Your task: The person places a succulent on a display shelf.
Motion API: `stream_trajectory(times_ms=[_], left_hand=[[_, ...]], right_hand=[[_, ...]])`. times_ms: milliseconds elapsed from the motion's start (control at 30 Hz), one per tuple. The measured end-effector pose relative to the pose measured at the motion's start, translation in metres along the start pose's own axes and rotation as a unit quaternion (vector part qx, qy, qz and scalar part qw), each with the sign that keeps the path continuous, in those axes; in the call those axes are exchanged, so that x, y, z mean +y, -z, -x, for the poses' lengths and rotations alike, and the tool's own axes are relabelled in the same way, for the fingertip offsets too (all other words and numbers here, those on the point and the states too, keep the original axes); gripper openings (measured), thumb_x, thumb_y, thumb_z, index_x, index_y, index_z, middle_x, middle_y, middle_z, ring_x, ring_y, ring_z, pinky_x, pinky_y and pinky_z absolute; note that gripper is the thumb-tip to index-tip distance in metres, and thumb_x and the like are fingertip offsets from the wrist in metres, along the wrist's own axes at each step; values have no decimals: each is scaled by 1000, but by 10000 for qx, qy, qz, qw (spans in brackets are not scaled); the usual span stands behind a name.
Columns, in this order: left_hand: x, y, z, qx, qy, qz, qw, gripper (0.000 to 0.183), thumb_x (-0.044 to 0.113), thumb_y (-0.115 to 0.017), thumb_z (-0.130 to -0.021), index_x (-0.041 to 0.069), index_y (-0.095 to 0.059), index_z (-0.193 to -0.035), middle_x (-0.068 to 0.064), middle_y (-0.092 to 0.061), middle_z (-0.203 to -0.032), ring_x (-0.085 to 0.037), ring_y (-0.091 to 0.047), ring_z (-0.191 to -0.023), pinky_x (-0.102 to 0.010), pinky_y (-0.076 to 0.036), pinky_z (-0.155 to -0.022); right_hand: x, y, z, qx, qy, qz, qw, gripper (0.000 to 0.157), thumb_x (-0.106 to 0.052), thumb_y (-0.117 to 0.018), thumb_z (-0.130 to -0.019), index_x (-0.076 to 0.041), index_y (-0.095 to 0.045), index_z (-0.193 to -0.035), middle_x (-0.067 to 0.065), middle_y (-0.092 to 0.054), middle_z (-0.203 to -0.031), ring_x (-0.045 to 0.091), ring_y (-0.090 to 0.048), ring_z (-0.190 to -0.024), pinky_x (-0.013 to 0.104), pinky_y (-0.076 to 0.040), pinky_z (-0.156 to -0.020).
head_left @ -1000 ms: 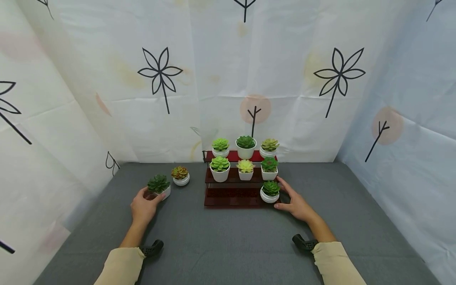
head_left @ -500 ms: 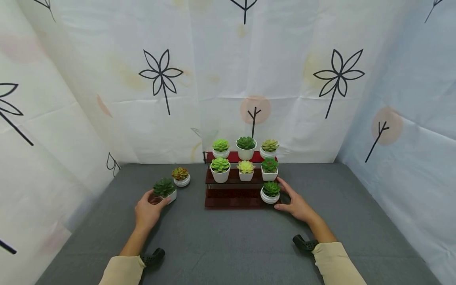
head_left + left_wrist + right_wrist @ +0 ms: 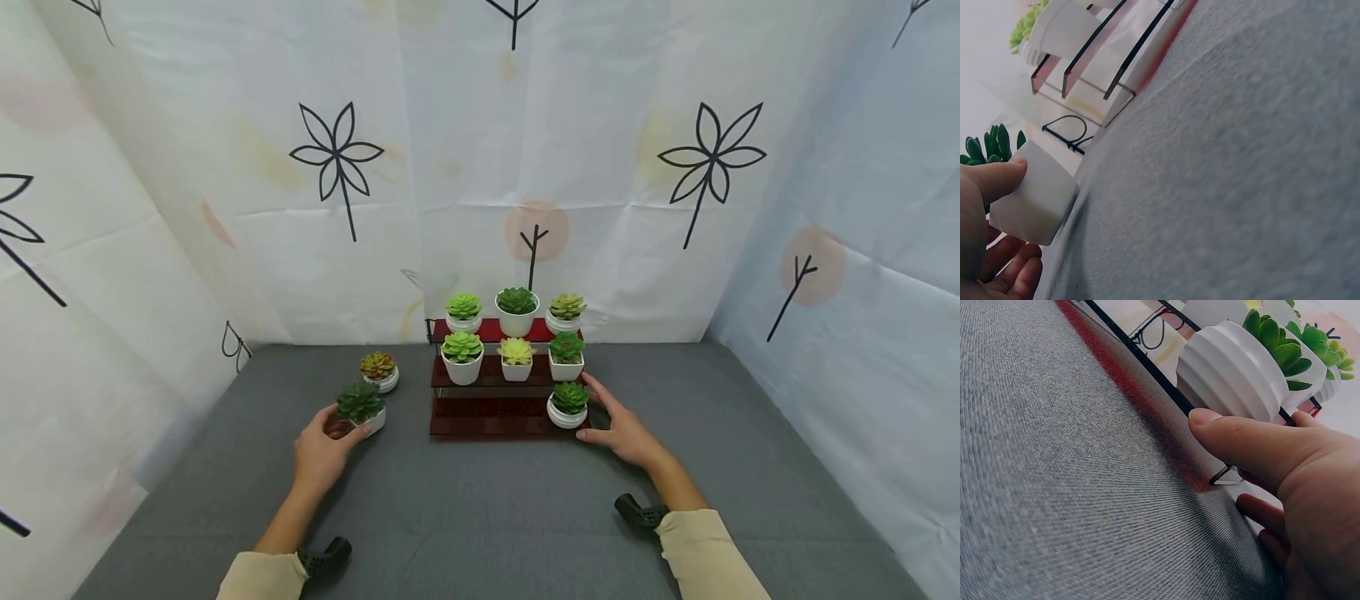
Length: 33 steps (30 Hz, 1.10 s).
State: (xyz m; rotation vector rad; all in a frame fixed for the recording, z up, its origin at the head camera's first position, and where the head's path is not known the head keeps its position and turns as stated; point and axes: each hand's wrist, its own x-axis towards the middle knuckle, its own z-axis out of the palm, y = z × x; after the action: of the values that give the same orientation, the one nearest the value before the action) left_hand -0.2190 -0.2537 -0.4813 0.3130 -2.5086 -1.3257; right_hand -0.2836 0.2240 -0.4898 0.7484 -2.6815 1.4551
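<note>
My left hand [image 3: 322, 448] grips a potted succulent [image 3: 359, 402] with dark green leaves in a white pot, thumb on the near side. In the left wrist view the angular white pot [image 3: 1038, 194] tilts just over the grey cloth. Behind it in the head view stands a brownish-orange succulent [image 3: 378, 367] in a round white pot. My right hand [image 3: 626, 433] rests at the right end of a dark red three-tier rack [image 3: 480, 425], thumb at the front edge, index finger extended along the side. Right beside that thumb, a green succulent [image 3: 569, 400] in a ribbed white pot sits on the bottom tier.
Three succulents stand on the top tier, including a dark green one [image 3: 516, 302] in the middle. The middle tier bears three more, among them a yellow-green one [image 3: 517, 352]. A grey cloth [image 3: 480, 525] covers the table. A patterned white backdrop [image 3: 465, 167] rises behind.
My left hand has carried the dark green succulent rightward and nearer to me, now in front of the brownish-orange one. The right hand and the rack have stayed put.
</note>
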Motion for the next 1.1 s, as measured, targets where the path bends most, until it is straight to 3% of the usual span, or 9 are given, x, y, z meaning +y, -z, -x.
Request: stream_trajectory(times_ms=[267, 533, 833, 1100], left_hand=[[7, -6, 9, -179, -129, 173, 9996, 83, 40, -77, -83, -3, -39, -144, -25, -59, -122, -37, -59, -112, -51, -46, -92], [15, -18, 14, -242, -347, 257, 9988, 78, 33, -78, -83, -2, -43, -143, -23, -61, -120, -36, -60, -109, -50, -49, -88], [24, -27, 14, -242, -566, 386, 9974, 77, 34, -79, -82, -1, -44, -142, -23, -61, -121, -37, -59, -111, -50, -48, -89], [35, -37, 15, -309, -610, 520, 9963, 77, 33, -81, -81, 0, -46, -141, -21, -62, -119, -36, -59, -111, -50, -48, -89]], right_hand=[[1, 0, 0, -4, 13, -29, 10000, 91, -16, -77, -85, -16, -20, -157, 29, -40, -143, 45, -37, -132, 67, -31, -98], [-2, 0, -2, 82, 121, 151, 9998, 88, -4, -73, -86, -2, -18, -154, 36, -40, -140, 52, -37, -128, 70, -31, -95], [-2, 1, -1, 38, 95, 27, 9999, 91, -12, -76, -85, -12, -19, -156, 30, -42, -142, 46, -38, -130, 67, -31, -98], [-32, 3, 5, 4, 138, -47, 9999, 85, -2, -73, -86, 0, -21, -153, 36, -41, -139, 52, -36, -128, 70, -30, -96]])
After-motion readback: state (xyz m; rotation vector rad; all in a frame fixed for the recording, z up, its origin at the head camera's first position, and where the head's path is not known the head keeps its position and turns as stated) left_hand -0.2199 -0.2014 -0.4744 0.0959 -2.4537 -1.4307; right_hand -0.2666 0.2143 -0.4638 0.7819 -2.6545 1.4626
